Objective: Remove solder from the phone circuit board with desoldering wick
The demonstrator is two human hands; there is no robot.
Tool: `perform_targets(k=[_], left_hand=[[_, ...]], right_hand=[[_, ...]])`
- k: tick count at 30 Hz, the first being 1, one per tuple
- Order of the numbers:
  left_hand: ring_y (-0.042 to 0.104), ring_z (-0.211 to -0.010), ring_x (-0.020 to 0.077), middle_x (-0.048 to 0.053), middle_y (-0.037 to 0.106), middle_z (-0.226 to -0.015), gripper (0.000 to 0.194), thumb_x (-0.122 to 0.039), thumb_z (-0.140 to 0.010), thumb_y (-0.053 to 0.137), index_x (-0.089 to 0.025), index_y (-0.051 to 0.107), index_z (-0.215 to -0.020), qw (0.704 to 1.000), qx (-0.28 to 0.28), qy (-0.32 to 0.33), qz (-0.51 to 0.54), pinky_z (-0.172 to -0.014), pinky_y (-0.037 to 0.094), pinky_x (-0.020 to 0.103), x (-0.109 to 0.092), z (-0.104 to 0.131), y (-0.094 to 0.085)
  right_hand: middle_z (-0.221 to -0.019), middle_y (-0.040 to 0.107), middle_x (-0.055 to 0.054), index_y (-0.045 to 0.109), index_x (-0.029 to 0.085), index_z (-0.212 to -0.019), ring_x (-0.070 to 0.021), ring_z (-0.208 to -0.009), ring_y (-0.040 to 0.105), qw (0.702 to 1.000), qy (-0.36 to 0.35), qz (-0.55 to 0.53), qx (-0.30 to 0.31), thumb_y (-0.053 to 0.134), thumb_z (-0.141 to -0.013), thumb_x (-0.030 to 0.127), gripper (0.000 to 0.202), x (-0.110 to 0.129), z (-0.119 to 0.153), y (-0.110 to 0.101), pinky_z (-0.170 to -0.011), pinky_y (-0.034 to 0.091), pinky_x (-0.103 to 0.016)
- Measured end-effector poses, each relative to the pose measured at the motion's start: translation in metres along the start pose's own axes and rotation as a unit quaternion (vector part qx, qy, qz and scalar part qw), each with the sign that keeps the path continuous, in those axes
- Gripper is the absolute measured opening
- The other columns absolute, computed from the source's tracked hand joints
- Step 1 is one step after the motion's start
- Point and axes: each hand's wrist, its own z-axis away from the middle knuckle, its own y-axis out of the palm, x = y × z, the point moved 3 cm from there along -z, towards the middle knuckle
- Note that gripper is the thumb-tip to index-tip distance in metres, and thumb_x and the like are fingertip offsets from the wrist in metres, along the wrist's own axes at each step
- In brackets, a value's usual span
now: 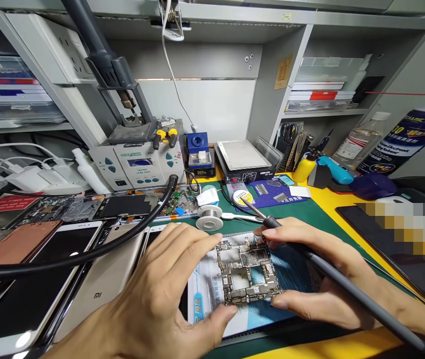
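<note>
1 L hand [177, 284] + 1 R hand [332, 254] = 2 hands. 1 circuit bd [250, 267], 1 soldering iron [332, 274], 1 solder spool [210, 217]. 1 hot-air stn [137, 162], 1 htg plate [244, 155], 1 blue stand [197, 142]. Btls: 1 clear btl [363, 142], 1 yellow btl [304, 170], 1 white btl at L [90, 172]. 1 spray can [406, 139]. Phones at L: 1 gold MI phone [96, 284], 1 white-framed phone [44, 289], others partly hidden, no. unclear. White chargers [55, 177]: several, exact qty unclear.

The circuit board [254, 258] is blackish and gold, the mat [319, 219] green, the tabletop [365, 345] yellow.
</note>
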Motion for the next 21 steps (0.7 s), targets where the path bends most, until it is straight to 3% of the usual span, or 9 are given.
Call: perform_targets(k=[11, 17, 21], left_hand=[[0.062, -0.097, 0.0253, 0.011, 0.066, -0.107, 0.049, -0.023, -0.079, 0.072, -0.012, 0.061, -0.125, 0.998, -0.035, -0.034, 0.026, -0.086, 0.052, 0.043, -0.002, -0.002, 0.002], [0.063, -0.099, 0.0247, 0.012, 0.066, -0.110, 0.050, -0.027, -0.081, 0.072, -0.010, 0.060, -0.127, 0.997, -0.063, -0.039, 0.027, -0.086, 0.054, 0.042, -0.006, 0.000, -0.001], [0.060, -0.099, 0.0249, 0.012, 0.065, -0.108, 0.052, -0.020, -0.080, 0.073, -0.007, 0.060, -0.128, 0.996, -0.092, -0.015, 0.003, -0.085, 0.051, 0.042, -0.012, 0.001, -0.002]], right_hand=[[-0.139, 0.073, -0.006, 0.057, 0.041, -0.149, -0.0356, -0.130, 0.068, 1.000, 0.009, -0.004, 0.003, 0.093, -0.076, 0.030, 0.082, -0.004, 0.000, 0.001, -0.114, 0.056, -0.046], [-0.133, 0.075, -0.004, 0.059, 0.042, -0.146, -0.0307, -0.122, 0.073, 0.999, 0.035, -0.030, 0.007, 0.091, -0.077, 0.024, 0.078, -0.002, -0.008, 0.002, -0.106, 0.061, -0.038], [-0.125, 0.078, -0.004, 0.060, 0.039, -0.146, -0.0275, -0.108, 0.076, 0.999, 0.029, -0.039, 0.010, 0.090, -0.078, 0.021, 0.076, 0.001, -0.011, 0.002, -0.100, 0.062, -0.037]])
